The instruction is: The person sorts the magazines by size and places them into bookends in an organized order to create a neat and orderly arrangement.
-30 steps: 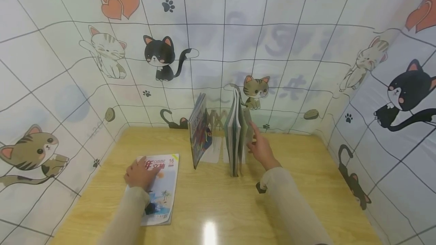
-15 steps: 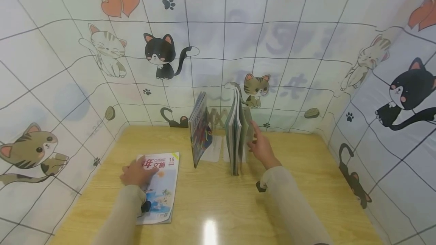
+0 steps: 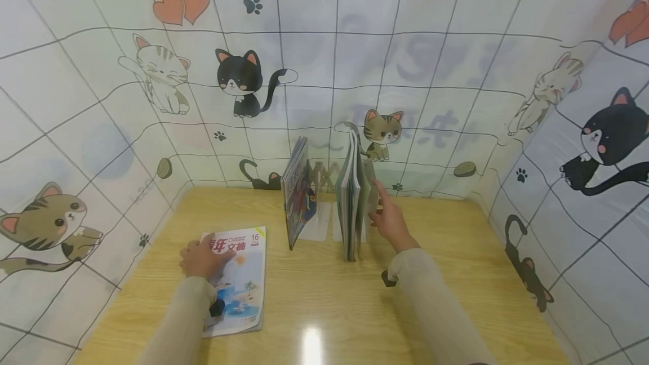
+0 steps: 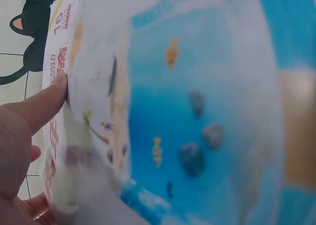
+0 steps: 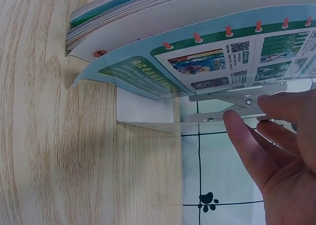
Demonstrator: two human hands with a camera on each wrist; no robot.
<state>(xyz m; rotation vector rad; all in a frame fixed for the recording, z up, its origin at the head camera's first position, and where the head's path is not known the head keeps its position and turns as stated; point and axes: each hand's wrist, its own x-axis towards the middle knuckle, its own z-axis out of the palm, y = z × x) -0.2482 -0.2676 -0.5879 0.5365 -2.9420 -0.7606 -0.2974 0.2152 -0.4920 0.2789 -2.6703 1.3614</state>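
A magazine (image 3: 243, 280) with a beach cover and the number 16 lies flat at the left of the table. My left hand (image 3: 203, 258) holds its left side, thumb on the cover and the other fingers at the edge. Near the back stands an expanding bookend (image 3: 316, 224) with white base plates and a metal scissor linkage. Several thin books (image 3: 350, 207) stand upright inside its right end; others (image 3: 296, 196) lean at its left end. My right hand (image 3: 390, 224) grips the bookend's right end plate between thumb and forefinger, close to a booklet (image 5: 207, 62) with a blue-green cover.
The wooden table (image 3: 431, 218) meets a white cloth wall (image 3: 304, 72) printed with cats and grid lines at the back and both sides. A bright light reflection (image 3: 312, 348) shows near the table's front.
My left hand has shifted slightly left along the magazine, and the magazine's lower end has turned a little to the right. The right hand stays at the bookend.
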